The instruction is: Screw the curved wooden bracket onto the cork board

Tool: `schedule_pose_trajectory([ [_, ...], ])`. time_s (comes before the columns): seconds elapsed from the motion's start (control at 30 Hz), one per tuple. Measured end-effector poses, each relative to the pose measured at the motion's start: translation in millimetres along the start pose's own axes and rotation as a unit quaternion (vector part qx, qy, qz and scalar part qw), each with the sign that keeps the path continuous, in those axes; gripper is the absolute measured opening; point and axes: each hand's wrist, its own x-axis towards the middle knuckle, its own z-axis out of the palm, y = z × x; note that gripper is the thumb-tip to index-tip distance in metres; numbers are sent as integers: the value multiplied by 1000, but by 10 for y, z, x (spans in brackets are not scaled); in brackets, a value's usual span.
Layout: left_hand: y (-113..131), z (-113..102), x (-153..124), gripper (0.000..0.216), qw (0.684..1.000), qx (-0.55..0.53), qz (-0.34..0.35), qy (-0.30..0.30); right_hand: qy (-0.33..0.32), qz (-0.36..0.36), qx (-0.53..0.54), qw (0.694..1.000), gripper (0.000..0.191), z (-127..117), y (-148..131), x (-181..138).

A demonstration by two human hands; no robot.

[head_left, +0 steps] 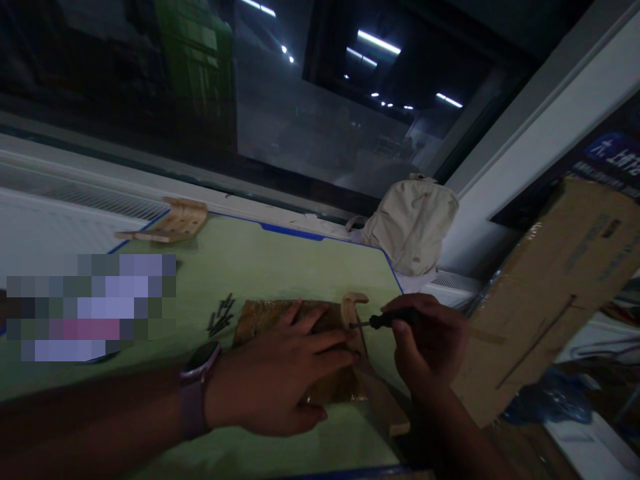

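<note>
My left hand (285, 373) lies flat with fingers spread on a wooden board (260, 315) wrapped in clear film, on a green mat (280, 260). A smartwatch (197, 373) is on that wrist. My right hand (425, 340) is closed round a small black-handled screwdriver (387, 321), its tip pointing left at a curved wooden piece (351, 307) standing at the board's right edge. A small pile of dark screws (221, 315) lies just left of the board.
Another curved wooden part (173, 223) lies at the mat's far left corner. A beige bag (413, 223) sits by the dark window. A large cardboard box (555, 287) leans at the right. A blurred patch (93, 307) covers the left.
</note>
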Motion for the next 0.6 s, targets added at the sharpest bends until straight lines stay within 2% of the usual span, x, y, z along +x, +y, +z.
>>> schedule_pose_trajectory([
  [0.07,1,-4,-2,78,1000,-3,1,0,-6,-17,-20,1000,36,-26,29,10],
  [0.2,4,-1,-11,77,1000,-5,3,8,-12,-36,-60,997,22,-87,68,0],
  [0.27,4,8,-16,76,1000,-5,5,12,-16,-30,-74,997,24,-85,56,-13],
  [0.43,5,20,-14,73,1000,-3,7,15,-9,23,-21,999,30,12,-8,-10],
  [0.6,18,3,-10,75,1000,-11,1,13,30,-24,-9,999,34,9,46,35],
])
